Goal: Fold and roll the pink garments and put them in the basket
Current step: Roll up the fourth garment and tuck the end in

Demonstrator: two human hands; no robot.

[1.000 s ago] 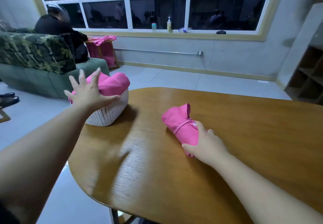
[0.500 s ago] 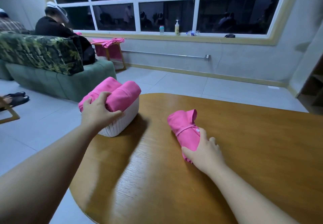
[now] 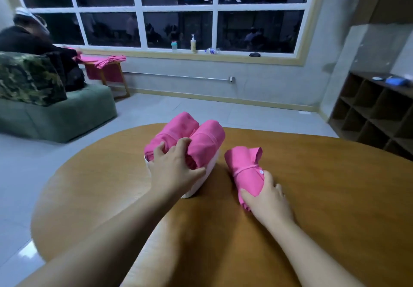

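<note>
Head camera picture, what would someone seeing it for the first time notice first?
The bright pink rolled garments stand out first, two of them packed into a white basket near the far edge of the wooden table, with the left hand gripping the basket's near end. Just to their right, a third pink roll lies on the table, held at its near end by the right hand.

On the desk (image 3: 312,197) the basket (image 3: 207,175) stood left of a rolled garment (image 3: 245,170), near but apart. Two rolled garments (image 3: 192,139) lay side by side in the basket. Beyond the desk, a sofa (image 3: 55,116) stood to the left and a shelf unit (image 3: 375,112) to the right.
</note>
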